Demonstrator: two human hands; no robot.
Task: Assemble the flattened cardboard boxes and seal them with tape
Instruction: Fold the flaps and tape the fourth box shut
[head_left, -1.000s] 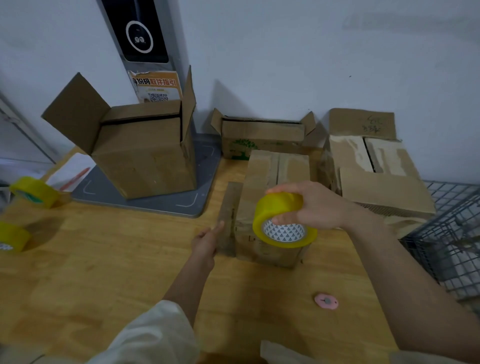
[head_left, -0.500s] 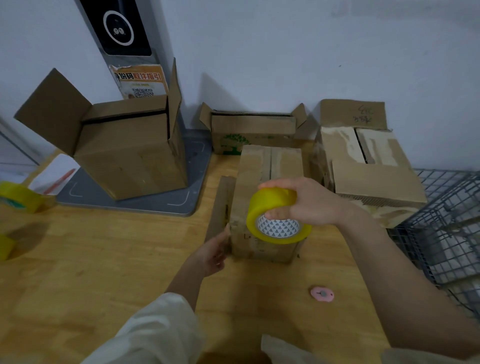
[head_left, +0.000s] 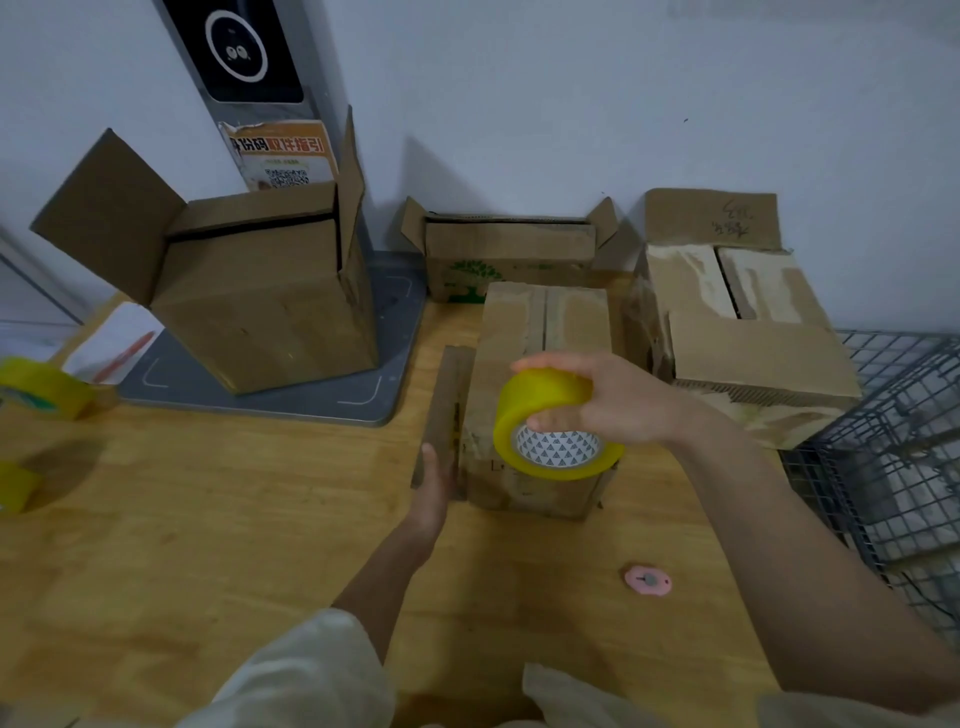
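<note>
Boxes (head_left: 540, 395) number four; tape rolls (head_left: 553, 421) three, one held.

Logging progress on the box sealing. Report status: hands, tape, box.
Right hand grips yellow tape roll over the box. Left hand flat against its loose side flap. Top seam not visibly taped. Nothing in the way.

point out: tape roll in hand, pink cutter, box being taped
yellow tape roll (head_left: 540, 400), head view, on its outer yellow band.
pink cutter (head_left: 648, 580), head view, centre of its body.
cardboard box being taped (head_left: 511, 332), head view, on its top left flap.
</note>
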